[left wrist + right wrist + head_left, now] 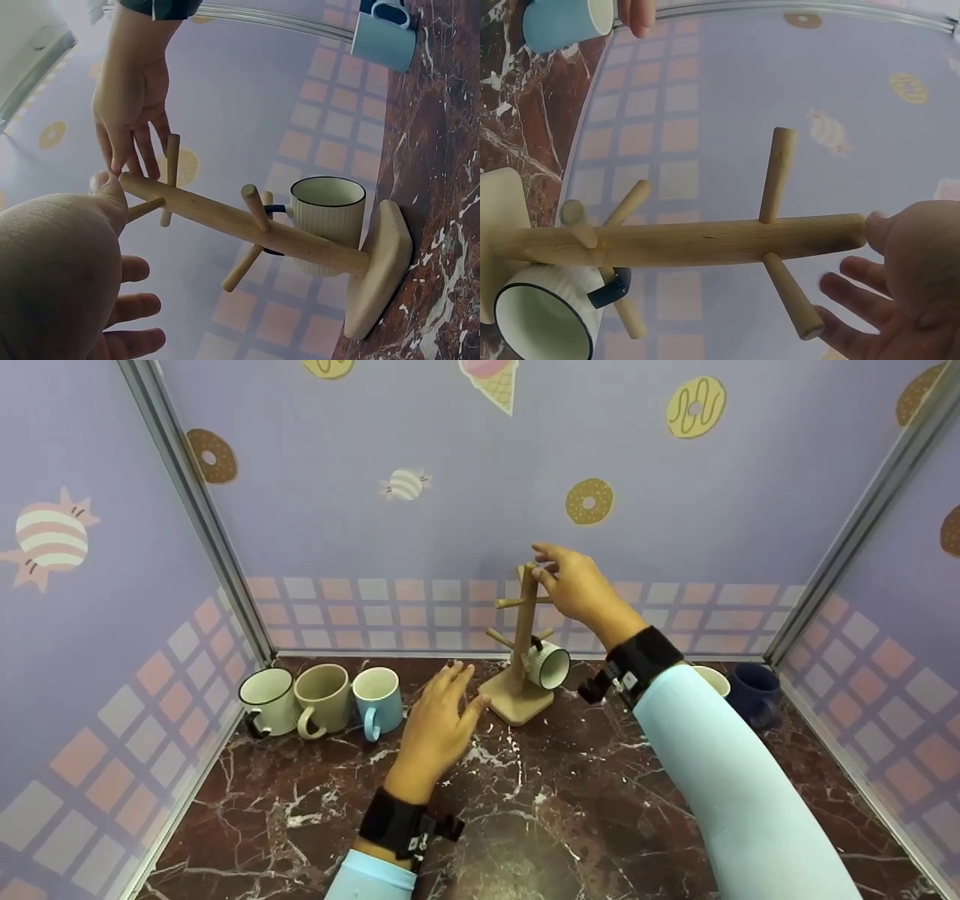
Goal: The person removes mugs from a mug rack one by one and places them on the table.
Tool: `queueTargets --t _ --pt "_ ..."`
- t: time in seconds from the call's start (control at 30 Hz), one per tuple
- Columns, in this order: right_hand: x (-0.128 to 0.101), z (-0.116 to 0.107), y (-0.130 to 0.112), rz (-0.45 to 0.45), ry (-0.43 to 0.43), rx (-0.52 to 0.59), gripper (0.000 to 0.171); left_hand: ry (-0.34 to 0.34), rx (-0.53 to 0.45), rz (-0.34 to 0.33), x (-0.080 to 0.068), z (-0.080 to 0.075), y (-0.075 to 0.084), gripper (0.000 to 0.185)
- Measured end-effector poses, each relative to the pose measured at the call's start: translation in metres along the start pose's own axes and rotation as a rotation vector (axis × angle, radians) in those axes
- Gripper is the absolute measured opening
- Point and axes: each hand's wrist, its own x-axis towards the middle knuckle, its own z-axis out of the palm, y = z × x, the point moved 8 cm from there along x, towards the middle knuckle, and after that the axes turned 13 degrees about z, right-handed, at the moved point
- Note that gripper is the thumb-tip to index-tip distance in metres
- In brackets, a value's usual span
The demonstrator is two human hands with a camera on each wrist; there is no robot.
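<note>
Mug tree (523, 649) upright on marble counter (570, 810), near back wall, at 12 o'clock from the person. White ribbed mug (550, 664) hung by dark handle on a lower peg, at 3 o'clock of the post, mouth facing the camera.

Right hand (574, 581) at top of post: fingers loose and extended, fingertips (120, 161) touching or just beside the top end; no closed grip visible. Left hand (439, 724) open, flat over counter at 8 o'clock of the wooden base (517, 697), fingers straight, thumb tip just beside base edge, holding nothing.

Row of three mugs at 9 o'clock of the tree: white mug (268, 700), beige mug (322, 699), light blue mug (377, 701), side by side. Dark blue mug (754, 690) at 3 o'clock, another white mug (712, 679) partly hidden behind right sleeve (735, 787).
</note>
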Motion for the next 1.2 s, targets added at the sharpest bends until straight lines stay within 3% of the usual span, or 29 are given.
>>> queueTargets --t 0.17,0.53,0.8,1.2 --pt "0.009 0.006 -0.006 -0.019 -0.057 -0.063 0.049 -0.011 -0.021 -0.014 0.001 0.003 0.004 0.074" --pt "0.009 -0.001 -0.007 -0.072 0.036 -0.112 0.033 -0.033 -0.029 0.007 0.005 0.012 0.010 0.074" --pt "0.008 -0.007 -0.008 -0.035 0.081 -0.161 0.020 -0.025 -0.029 0.011 0.008 0.013 0.011 0.072" --pt "0.006 -0.011 -0.013 -0.112 0.231 -0.170 0.027 -0.016 -0.032 0.009 0.008 0.014 0.013 0.075"
